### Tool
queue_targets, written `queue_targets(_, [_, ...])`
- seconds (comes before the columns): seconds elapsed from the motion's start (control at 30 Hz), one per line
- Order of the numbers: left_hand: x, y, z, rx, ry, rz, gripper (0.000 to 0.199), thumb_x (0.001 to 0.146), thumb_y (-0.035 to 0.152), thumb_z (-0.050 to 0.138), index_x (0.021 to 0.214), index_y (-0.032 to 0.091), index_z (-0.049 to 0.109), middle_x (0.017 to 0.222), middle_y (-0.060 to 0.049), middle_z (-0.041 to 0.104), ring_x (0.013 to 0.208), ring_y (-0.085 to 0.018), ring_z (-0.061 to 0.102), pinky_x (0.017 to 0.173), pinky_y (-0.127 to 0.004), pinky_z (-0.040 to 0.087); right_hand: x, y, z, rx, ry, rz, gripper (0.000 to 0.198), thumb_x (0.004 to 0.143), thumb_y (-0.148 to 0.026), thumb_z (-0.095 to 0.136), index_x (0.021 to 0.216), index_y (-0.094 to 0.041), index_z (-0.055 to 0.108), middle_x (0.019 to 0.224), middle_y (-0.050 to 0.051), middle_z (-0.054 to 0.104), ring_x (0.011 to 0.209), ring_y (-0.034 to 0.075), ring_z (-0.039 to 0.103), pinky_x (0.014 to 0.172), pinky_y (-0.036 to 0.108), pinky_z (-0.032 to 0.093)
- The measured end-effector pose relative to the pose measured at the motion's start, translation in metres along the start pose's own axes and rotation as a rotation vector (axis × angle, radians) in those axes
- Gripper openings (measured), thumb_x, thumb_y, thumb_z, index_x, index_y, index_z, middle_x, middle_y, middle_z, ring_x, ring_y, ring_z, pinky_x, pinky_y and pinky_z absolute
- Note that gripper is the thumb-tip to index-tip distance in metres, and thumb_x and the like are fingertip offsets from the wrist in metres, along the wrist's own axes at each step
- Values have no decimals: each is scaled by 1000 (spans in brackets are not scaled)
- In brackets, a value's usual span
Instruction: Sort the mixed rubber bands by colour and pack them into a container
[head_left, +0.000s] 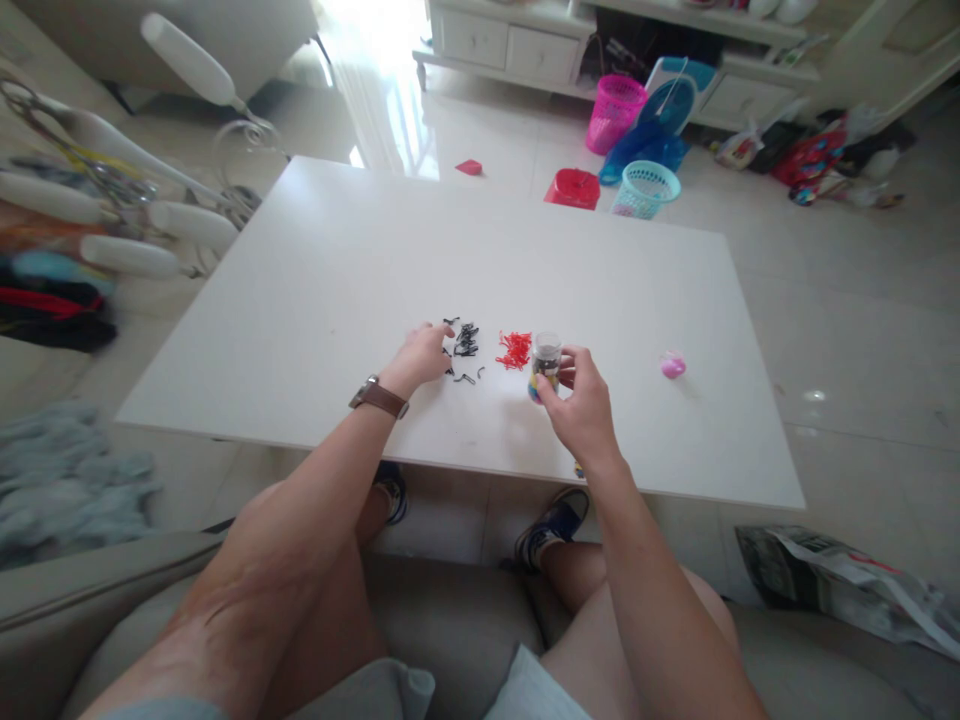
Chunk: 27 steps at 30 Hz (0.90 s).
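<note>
My right hand (pixel 581 400) is closed around a small clear jar (pixel 547 345), held upright over the table. Dark pieces and some colourful ones show through its wall. To the left of the jar lies a loose pile of small red pieces (pixel 514 351). Farther left is a pile of small black clip-like pieces (pixel 466 340), with a few strays around it. My left hand (pixel 424 357), with a brown-strapped watch (pixel 379 396) on its wrist, rests at the left side of the black pile. Its thumb and forefinger are apart, and a few black pieces lie by the fingertips.
The white table (pixel 375 240) spans the view before my knees. A small pink object (pixel 673 366) sits on its right part. Past the far edge stand a red bin (pixel 574 188), a light-blue basket (pixel 649 185) and a pink basket (pixel 615 112). A lamp (pixel 187 60) is at left.
</note>
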<state>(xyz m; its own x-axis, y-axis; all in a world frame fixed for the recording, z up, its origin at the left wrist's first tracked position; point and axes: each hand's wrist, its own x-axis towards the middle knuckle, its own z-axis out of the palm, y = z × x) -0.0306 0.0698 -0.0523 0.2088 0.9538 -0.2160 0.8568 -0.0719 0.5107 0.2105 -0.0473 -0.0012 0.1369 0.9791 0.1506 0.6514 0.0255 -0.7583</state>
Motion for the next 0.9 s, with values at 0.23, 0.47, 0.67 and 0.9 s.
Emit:
queue_targets(0.23, [-4,-4,3,261,-165,-76,75,70,4,57,145,15,54,135,-19,54,127,-34,53,111,-40,41,2,1,-1,29,2,-3,30,88,-33,61,116,-24,53,108,8,68,97,23,66,88,40,53])
queue_targets(0.47, [-1,0,4,120,-185,-27,58,65,3,63,121,16,68,121,-12,67,109,-25,65,95,-29,52,2,1,0,64,19,-20,31,86,-33,64,114,-25,55,104,7,68,94,23,66,85,40,53])
queue_targets(0.67, [-3,4,11,123,-202,2,42,64,8,70,106,15,71,105,-10,72,95,-24,68,82,-29,53,1,-1,-1,60,12,-11,30,86,-32,64,114,-25,55,104,7,68,93,22,66,85,38,53])
queue_targets(0.9, [-9,9,31,77,-111,124,27,68,11,70,94,15,71,95,-9,73,88,-23,67,78,-30,50,0,-1,0,59,-18,3,30,86,-32,64,114,-25,55,104,7,68,93,22,67,85,38,53])
